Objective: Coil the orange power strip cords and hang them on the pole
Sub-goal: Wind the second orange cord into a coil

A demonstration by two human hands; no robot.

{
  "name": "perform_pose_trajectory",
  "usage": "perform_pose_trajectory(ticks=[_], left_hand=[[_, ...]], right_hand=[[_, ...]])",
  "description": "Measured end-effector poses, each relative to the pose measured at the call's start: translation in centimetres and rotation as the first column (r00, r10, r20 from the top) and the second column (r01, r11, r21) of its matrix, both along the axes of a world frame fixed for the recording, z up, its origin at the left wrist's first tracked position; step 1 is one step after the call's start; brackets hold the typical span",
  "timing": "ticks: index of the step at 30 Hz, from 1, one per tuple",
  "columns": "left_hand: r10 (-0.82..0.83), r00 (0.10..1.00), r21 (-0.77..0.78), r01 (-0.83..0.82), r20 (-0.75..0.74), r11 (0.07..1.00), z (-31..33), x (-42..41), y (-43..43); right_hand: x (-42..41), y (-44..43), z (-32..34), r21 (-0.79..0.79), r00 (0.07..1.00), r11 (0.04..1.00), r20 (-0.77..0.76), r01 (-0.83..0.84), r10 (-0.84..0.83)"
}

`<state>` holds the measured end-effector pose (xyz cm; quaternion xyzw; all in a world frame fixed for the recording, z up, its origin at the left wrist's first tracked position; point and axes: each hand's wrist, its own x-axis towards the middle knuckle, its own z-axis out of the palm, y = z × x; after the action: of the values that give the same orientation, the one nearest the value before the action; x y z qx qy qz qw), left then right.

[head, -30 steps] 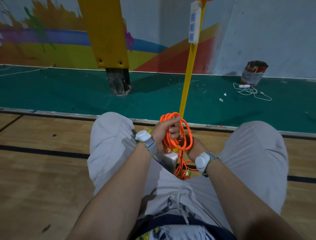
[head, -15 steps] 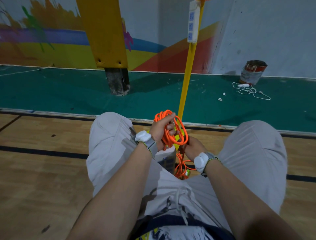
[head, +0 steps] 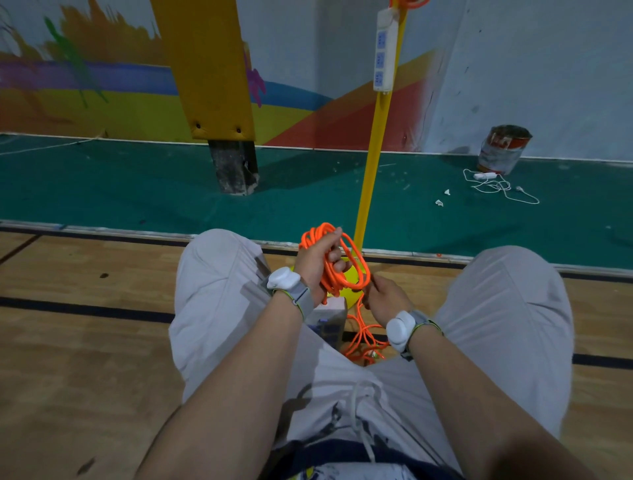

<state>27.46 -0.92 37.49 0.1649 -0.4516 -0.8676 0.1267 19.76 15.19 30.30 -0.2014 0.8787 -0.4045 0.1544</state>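
Note:
My left hand grips a bundle of orange cord loops held up between my knees. Just right of and below the bundle, my right hand pinches the loose strand of the same orange cord. More slack cord lies on the floor beside a white power strip block. The thin yellow pole rises right behind the coil. High on the pole hangs another white power strip under an orange coil.
I sit on the wooden floor with both knees raised either side of my hands. A thick yellow post on a dark base stands back left. A paint can and a white cable lie at the back right.
My right hand has drawn out from behind the coil, down and to the right, with the strand. The left hand and its loops stay much where they were.

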Motion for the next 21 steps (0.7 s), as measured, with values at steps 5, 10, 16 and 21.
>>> perform_pose_trajectory(ticks=[5,10,16,21], left_hand=[[0.016,1.0,0.04,-0.015,-0.018,0.999,0.0,0.0,-0.3],[0.05,0.998,0.089,-0.047,-0.03,0.995,0.2,0.0,-0.3],[0.095,0.995,0.107,-0.091,-0.031,0.99,0.0,-0.1,-0.8],[0.154,0.986,0.142,-0.143,-0.064,0.979,0.4,-0.1,-0.5]], right_hand=[[0.7,-0.3,0.0,0.082,0.996,0.996,0.083,-0.046,0.039],[0.3,-0.5,-0.7,0.065,0.991,0.996,0.126,-0.061,0.052],[0.3,-0.3,-0.6,0.137,0.999,0.99,0.032,-0.031,0.027],[0.6,-0.2,0.0,0.159,0.999,0.986,0.01,-0.052,0.051]])
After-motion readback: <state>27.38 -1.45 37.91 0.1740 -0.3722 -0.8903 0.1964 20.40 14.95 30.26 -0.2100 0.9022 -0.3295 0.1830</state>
